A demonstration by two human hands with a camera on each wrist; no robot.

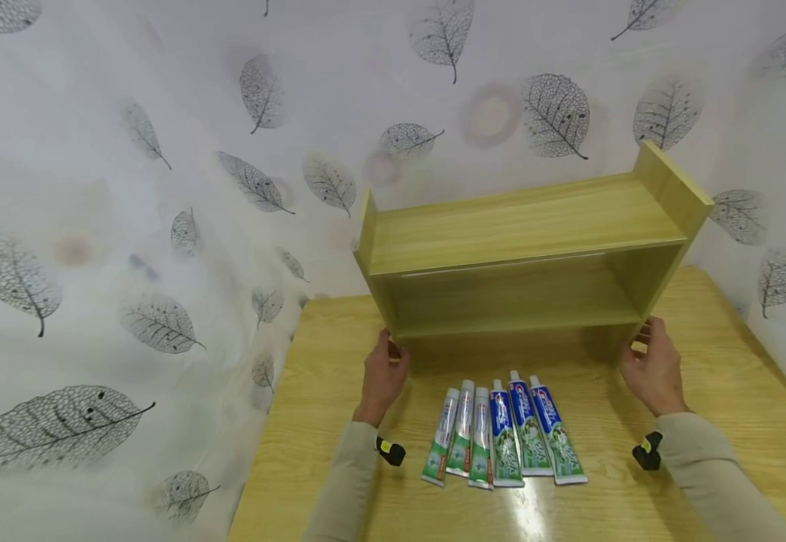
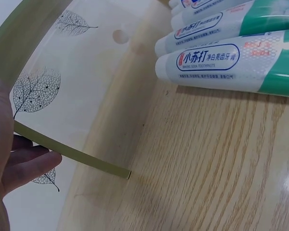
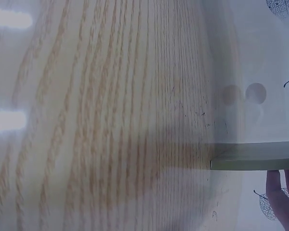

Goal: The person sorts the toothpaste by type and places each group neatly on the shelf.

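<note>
At a wood-grain table point(image 1: 738, 361), a two-tier wooden shelf point(image 1: 528, 226) slants between a person's forward-reaching, sleeved forearms point(image 1: 345, 482); the left hand point(image 1: 385, 376) and right hand point(image 1: 656, 369), fingers partly curled, grip its lower side ends, beyond six toothpaste tubes point(image 1: 504, 436) lying side by side on the tabletop

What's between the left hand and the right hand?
Head view: the wooden shelf spans from left hand to right hand; lower in the picture, six toothpaste tubes lie on the table.
</note>
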